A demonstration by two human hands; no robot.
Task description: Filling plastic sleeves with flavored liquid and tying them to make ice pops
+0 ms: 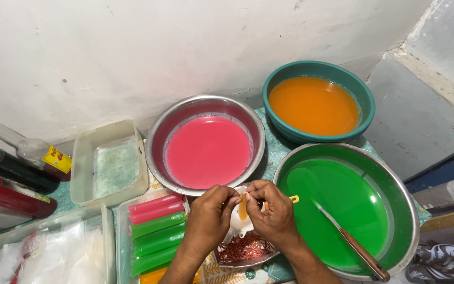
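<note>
Left hand [209, 215] and right hand [273, 213] are each pinching an orange-filled plastic tube [243, 206] over a white funnel [239, 220], between the pink-liquid bowl [156, 138] and the green-liquid bowl [403, 184].

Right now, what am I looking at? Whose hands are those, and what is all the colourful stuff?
This picture comes from a camera worn on a person's head, looking down at their own two bare hands. There is no machine here. The left hand and right hand meet in the middle, and together their fingers pinch a small thin tube of orange liquid over a white funnel. Around them stand three bowls: a metal bowl of pink liquid, a teal bowl of orange liquid, and a metal bowl of green liquid with a spoon resting in it. To the left, a clear tray holds filled pink and green tubes. Bottles lie further left.
</note>
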